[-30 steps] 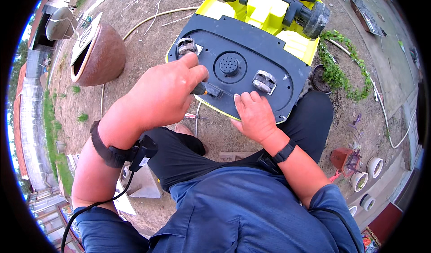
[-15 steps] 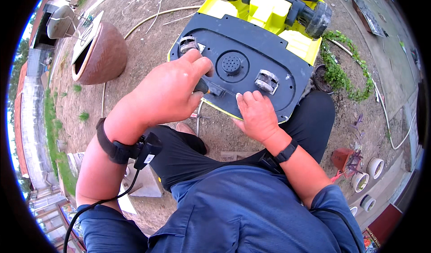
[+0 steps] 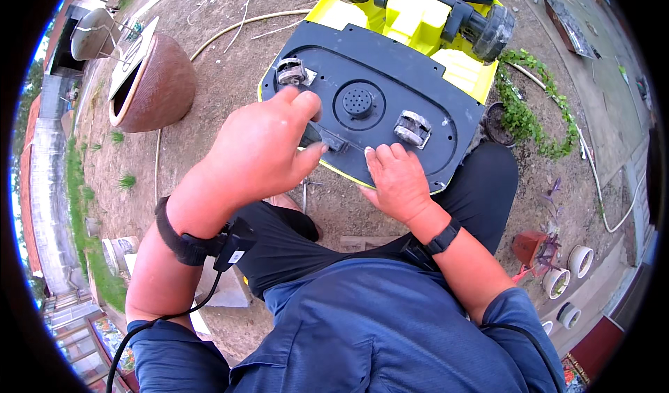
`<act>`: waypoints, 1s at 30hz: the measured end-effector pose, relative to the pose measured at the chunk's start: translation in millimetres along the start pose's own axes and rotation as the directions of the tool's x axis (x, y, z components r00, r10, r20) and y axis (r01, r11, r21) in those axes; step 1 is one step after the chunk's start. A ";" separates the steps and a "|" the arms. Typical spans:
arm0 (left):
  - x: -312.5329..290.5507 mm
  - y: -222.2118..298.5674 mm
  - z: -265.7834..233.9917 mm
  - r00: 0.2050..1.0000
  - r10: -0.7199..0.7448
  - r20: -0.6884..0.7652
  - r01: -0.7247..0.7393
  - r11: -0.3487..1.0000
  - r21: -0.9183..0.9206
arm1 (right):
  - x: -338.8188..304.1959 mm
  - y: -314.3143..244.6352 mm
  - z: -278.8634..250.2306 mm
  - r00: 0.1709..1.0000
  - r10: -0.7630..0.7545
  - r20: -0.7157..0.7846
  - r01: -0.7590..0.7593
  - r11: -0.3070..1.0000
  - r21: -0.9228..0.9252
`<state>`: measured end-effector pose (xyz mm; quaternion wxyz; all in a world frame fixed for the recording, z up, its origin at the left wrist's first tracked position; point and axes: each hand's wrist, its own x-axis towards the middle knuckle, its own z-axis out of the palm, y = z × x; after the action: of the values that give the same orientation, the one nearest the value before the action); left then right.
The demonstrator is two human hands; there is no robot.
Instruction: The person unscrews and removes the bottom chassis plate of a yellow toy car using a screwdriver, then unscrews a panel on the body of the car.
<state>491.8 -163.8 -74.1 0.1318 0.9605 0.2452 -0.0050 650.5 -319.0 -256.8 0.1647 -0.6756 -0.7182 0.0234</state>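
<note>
An upturned ride-on toy car rests before my knees, its yellow body behind and a dark grey base plate toward me. Two small swivel casters, a left one and a right one, sit on the plate either side of a round perforated boss. My left hand is closed around the dark handle of what looks like a screwdriver, over the plate's near left edge. Its tip cannot be made out. My right hand lies with fingers flat on the near edge, thumb at the rim.
Big black wheels stick up at the toy's far end. A brown clay pot stands at left on bare soil, a hose behind it. To the right are a leafy vine and several small plant pots.
My left hand has turned at the wrist, its thumb moving right toward the plate; the handle's orange part is now covered. My right hand stays in place on the edge.
</note>
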 end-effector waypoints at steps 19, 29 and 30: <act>2.4 -6.2 0.4 1.000 -0.015 0.006 0.014 0.998 0.065 | 2.6 2.9 4.4 1.000 -0.008 -0.005 0.008 1.000 0.010; -2.7 -2.9 -2.7 1.000 0.019 -0.024 -0.018 0.999 0.034 | 2.5 2.0 4.0 1.000 0.003 -0.011 -0.002 1.000 0.018; -2.7 -4.1 -2.8 0.999 0.035 -0.005 -0.034 0.999 0.026 | 2.0 2.5 3.6 1.000 0.006 -0.014 -0.006 1.000 0.016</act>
<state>487.3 -160.8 -72.3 0.1189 0.9662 0.2288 -0.0035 651.9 -316.2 -260.4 0.1750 -0.6766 -0.7149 0.0248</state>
